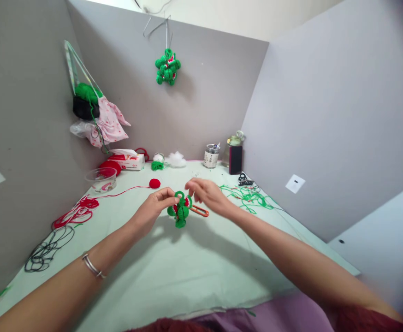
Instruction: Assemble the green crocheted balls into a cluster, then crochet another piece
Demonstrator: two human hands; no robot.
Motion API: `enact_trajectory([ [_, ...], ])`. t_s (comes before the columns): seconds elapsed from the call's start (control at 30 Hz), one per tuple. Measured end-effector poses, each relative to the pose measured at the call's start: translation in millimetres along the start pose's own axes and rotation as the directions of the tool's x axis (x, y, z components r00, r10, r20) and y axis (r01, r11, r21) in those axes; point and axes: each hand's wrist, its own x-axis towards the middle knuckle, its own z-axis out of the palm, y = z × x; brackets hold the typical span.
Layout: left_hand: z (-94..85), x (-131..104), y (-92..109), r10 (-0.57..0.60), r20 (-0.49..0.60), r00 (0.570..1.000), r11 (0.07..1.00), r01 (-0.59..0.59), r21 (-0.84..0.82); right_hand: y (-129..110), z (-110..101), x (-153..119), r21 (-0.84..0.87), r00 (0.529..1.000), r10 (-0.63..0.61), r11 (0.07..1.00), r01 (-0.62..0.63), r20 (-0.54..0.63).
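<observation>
Over the middle of the table, my left hand point(160, 203) pinches a small crocheted piece point(181, 213) between thumb and forefinger. The piece is mostly green, with rounded lobes, red and white patches and green loops at its top. Just right of it, my right hand point(206, 191) is raised with thumb and fingers drawn together. Anything in that pinch is too small to make out. Below the right hand lies a slim orange tool point(200, 210) with a slot in it; its left end is hidden behind the piece. A red ball point(155, 183) sits behind my left hand.
Tangled green yarn point(251, 197) and black scissors point(245, 179) lie right. Red yarn point(75, 211), dark cord point(49, 249) and a clear tub point(102, 180) line the left. At the back stand a tissue box point(128, 160), pen tin point(211, 157) and phone point(235, 160). A crocheted cluster point(168, 68) hangs above.
</observation>
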Motion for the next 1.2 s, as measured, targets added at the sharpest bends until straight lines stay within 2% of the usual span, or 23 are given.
enact_trajectory([
  [0.03,-1.4,-0.2,0.6,-0.006,-0.019,1.0,1.0,0.006,-0.011,15.0,-9.6,7.5,-0.176,0.996,0.051,0.982,-0.063,-0.076],
  [0.13,-6.4,-1.4,0.7,-0.048,-0.068,0.997,0.999,0.046,-0.028,67.0,-34.1,19.9,-0.338,0.971,0.12,0.922,-0.186,-0.207],
  [0.2,-9.8,-3.0,-0.5,-0.076,-0.086,0.993,0.997,0.073,-0.037,97.5,-44.2,15.3,-0.404,0.961,0.152,0.884,-0.236,-0.23],
  [0.27,-13.4,-5.3,-1.7,-0.09,-0.083,0.992,0.995,0.086,-0.046,118.5,-51.9,0.6,-0.455,0.964,0.161,0.857,-0.243,-0.211],
  [0.37,-20.3,-9.1,-1.3,-0.089,-0.082,0.993,0.995,0.086,-0.047,132.3,-70.1,-33.7,-0.515,0.97,0.165,0.824,-0.235,-0.179],
  [0.47,-29.1,-11.4,2.0,-0.083,-0.128,0.988,0.996,0.076,-0.054,134.7,-99.1,-67.4,-0.564,0.964,0.173,0.785,-0.258,-0.201],
  [0.53,-34.7,-10.8,4.5,-0.081,-0.148,0.986,0.995,0.07,-0.073,133.3,-115.8,-79.5,-0.582,0.962,0.163,0.769,-0.264,-0.221],
  [0.63,-39.2,-5.7,7.8,-0.058,-0.128,0.99,0.993,0.044,-0.105,120.8,-120.7,-72.6,-0.584,0.968,0.123,0.778,-0.23,-0.218],
  [0.73,-36.7,3.8,12.8,0.0,-0.117,0.993,0.995,-0.011,-0.096,83.5,-98.0,-42.1,-0.501,0.985,0.066,0.854,-0.137,-0.157],
  [0.77,-34.6,7.6,15.1,0.02,-0.112,0.994,0.996,-0.03,-0.085,65.5,-86.5,-30.0,-0.339,0.992,0.057,0.936,-0.094,-0.116],
  [0.83,-29.9,15.9,20.8,0.071,-0.103,0.992,0.996,-0.077,-0.048,26.2,-61.7,-6.0,-0.038,0.999,0.007,0.999,-0.009,-0.053],
  [0.93,-25.3,29.9,30.3,0.139,-0.138,0.981,0.99,-0.142,-0.01,-23.0,-28.1,25.9,0.243,0.995,-0.085,0.965,0.094,-0.046],
  [1.0,-25.9,39.6,36.8,0.171,-0.181,0.968,0.984,-0.178,-0.02,-41.4,-11.9,44.8,0.333,0.993,-0.115,0.935,0.122,-0.039],
  [1.2,-42.3,64.5,54.7,0.221,-0.291,0.931,0.95,-0.273,-0.151,-52.0,7.1,93.2,0.568,0.999,-0.006,0.823,0.025,-0.035],
])
